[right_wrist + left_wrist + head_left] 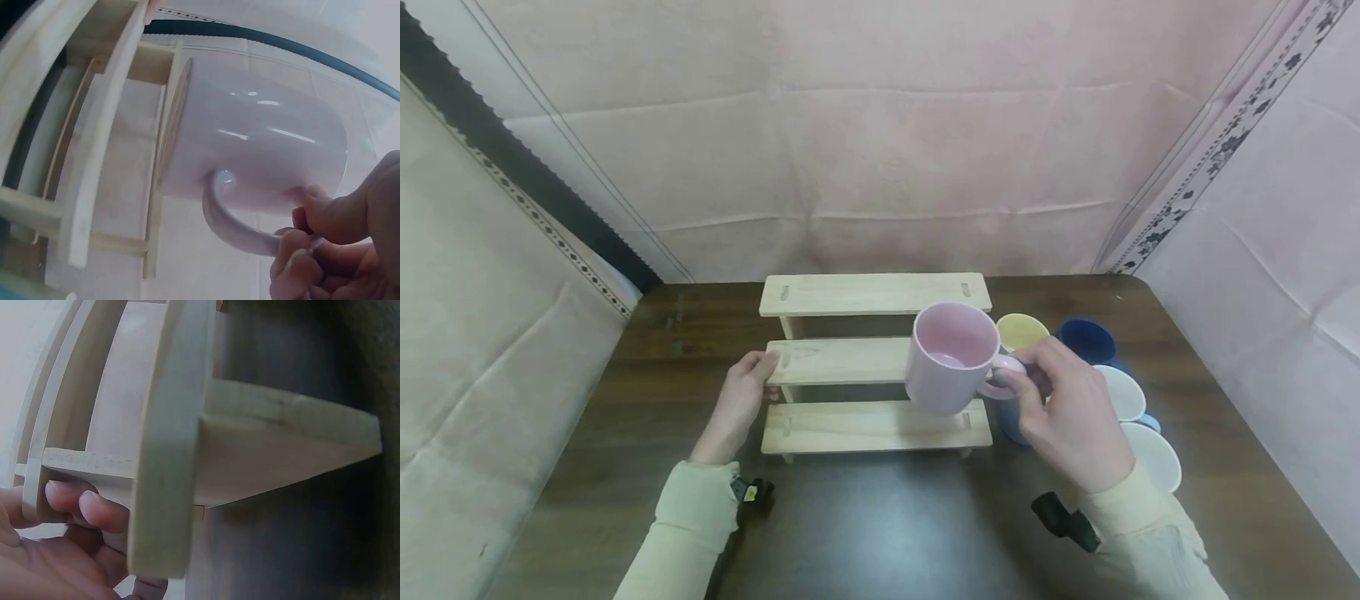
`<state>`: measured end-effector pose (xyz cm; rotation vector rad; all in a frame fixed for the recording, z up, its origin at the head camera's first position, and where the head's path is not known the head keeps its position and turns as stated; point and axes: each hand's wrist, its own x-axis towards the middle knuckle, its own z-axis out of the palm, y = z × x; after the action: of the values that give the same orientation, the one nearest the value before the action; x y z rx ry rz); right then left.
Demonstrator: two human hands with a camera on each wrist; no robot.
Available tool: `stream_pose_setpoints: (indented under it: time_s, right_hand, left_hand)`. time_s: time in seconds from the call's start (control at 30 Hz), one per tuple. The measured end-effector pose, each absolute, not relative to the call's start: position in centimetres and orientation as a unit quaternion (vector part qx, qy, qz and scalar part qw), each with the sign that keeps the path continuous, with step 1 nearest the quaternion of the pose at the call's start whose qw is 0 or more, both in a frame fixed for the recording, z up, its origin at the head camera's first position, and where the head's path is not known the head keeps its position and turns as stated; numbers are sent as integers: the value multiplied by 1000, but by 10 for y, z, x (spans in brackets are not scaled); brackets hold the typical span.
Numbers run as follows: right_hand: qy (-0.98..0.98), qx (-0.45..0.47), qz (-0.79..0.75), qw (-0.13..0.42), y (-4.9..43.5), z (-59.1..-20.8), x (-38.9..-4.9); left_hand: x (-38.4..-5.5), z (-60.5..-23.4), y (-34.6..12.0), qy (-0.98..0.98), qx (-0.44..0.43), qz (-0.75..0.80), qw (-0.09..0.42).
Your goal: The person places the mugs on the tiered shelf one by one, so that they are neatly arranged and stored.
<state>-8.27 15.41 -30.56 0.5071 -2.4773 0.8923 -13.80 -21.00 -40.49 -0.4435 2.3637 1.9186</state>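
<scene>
A three-tier wooden shelf stand stands on the table. My left hand grips the left end of its middle tier. In the left wrist view, the fingers curl under that board, with the thumb on its other side. My right hand pinches the handle of a pink mug. The mug is held above the right part of the stand, its mouth tilted toward the head camera. The right wrist view shows the mug's side and the thumb and fingers at the lower handle.
Several mugs stand to the stand's right: a yellow one, a dark blue one, two white-mouthed ones, and a blue one partly hidden by the pink mug. Pale cloth hangs behind the brown table and at both sides.
</scene>
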Motion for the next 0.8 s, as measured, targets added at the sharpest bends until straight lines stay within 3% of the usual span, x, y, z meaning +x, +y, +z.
stream_pose_setpoints:
  time_s: [0.17, 0.8]
  right_hand:
    - [-897, 179, 341, 215, 146, -299, -93]
    - [-852, 177, 415, 265, 90, -286, -151]
  left_hand:
    - [-137, -404, -210, 765, -143, 627, 40]
    - [-137, -406, -212, 746, -142, 649, 44]
